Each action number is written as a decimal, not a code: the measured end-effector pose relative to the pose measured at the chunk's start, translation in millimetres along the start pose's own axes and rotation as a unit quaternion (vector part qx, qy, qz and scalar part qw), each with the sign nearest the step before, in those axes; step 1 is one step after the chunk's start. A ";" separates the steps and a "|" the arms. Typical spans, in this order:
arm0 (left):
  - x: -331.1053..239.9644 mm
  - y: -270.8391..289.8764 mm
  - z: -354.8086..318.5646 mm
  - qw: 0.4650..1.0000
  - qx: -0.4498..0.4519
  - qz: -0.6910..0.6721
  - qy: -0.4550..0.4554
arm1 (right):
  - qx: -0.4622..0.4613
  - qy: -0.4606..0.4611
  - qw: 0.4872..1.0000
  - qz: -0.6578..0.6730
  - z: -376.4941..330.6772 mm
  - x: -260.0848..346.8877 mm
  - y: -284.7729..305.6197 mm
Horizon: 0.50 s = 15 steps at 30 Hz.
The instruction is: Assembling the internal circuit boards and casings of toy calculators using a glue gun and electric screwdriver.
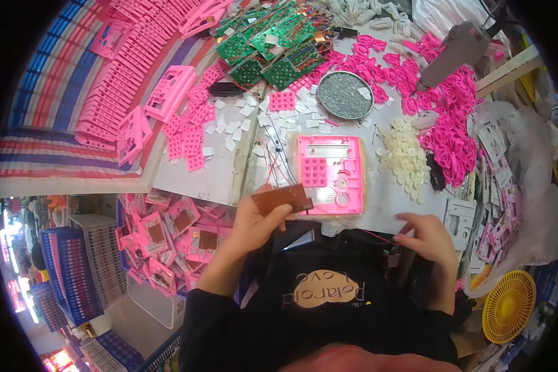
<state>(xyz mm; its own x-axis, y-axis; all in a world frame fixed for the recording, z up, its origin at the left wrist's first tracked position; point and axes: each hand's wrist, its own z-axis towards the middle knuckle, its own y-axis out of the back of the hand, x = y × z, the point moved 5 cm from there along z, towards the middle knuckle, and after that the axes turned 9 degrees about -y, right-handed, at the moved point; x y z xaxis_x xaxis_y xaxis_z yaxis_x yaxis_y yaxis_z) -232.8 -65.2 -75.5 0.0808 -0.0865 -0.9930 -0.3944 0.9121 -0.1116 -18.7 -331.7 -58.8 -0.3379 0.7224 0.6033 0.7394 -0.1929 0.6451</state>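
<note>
My left hand (260, 220) is closed on a brown circuit board (283, 199), thumb on top, with thin red and dark wires rising behind it. The board is held over the near left corner of a pink plastic housing (352, 177). Inside that housing lies a pink rubber keypad (314, 172), beside a silvery strip and round fittings. At the table's front edge my right hand (426, 239) has its thumb and forefinger apart. A thin red wire (376, 236) runs up close to its fingertips; I see no clear grip on it.
Green circuit boards (273, 43) are heaped at the back, near a round dish (346, 95) of small metal parts. Pale discs (406, 155) and pink rings (446, 136) cover the right side. A glue gun (456, 53) hangs above. Pink housings (167, 226) fill a bin at left.
</note>
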 end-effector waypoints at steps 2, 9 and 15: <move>0.1 -12.1 3.9 0.998 0.050 -0.019 0.034 | -0.254 0.059 0.955 -0.142 -16.0 -7.4 22.4; 5.5 -46.0 12.7 0.990 0.141 0.030 -0.005 | 0.144 0.144 0.866 0.457 37.6 79.1 -62.0; 12.7 -39.2 0.6 0.938 0.191 0.249 -0.145 | -0.060 0.105 0.979 0.164 44.7 33.8 -50.9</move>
<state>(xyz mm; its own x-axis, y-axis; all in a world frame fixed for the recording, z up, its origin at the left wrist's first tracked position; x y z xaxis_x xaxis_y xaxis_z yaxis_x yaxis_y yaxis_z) -215.8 -101.9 -83.8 0.2414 0.4511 -0.8592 -0.0968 0.8922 0.4412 -41.7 -267.8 -92.2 -0.2143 0.4585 0.8625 0.7593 -0.4773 0.4424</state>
